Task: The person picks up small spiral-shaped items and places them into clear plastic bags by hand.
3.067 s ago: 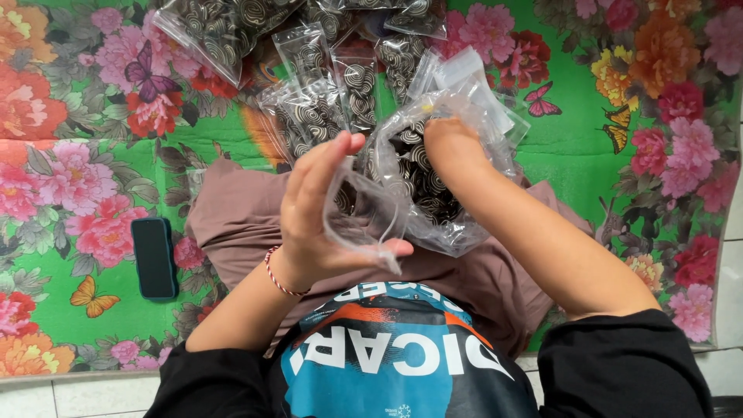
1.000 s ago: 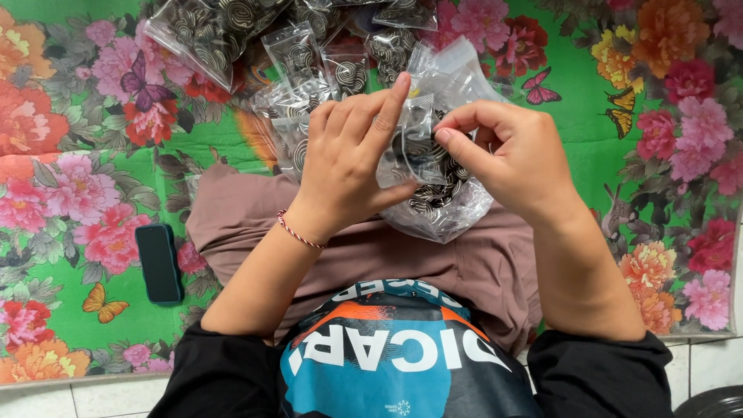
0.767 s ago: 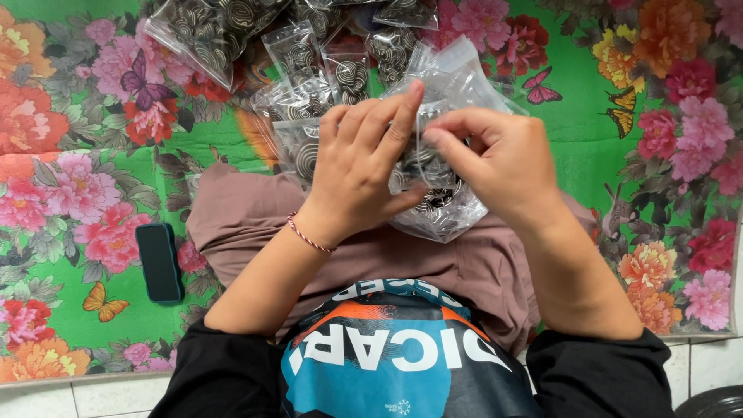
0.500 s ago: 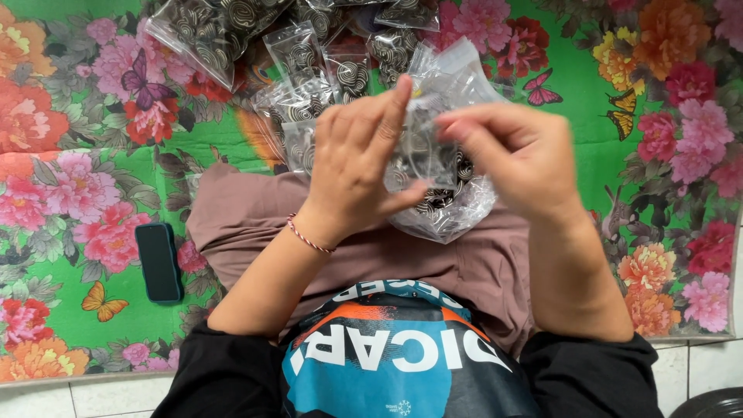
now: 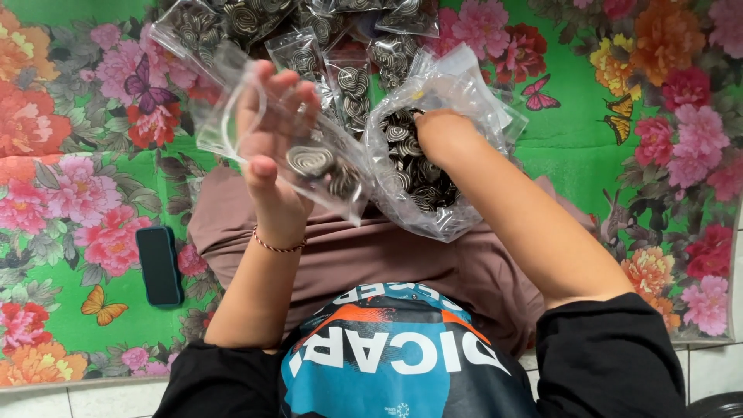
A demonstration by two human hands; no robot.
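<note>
Small bag (image 5: 309,166) in left grip (image 5: 271,147)

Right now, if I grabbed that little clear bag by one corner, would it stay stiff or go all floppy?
Probably floppy: the small clear bag in the left hand is thin, crinkled plastic that sags. It looks light, holding only a few spiral pieces. They would likely slide to the lowest corner, and the glossy film may feel slippery.
</note>
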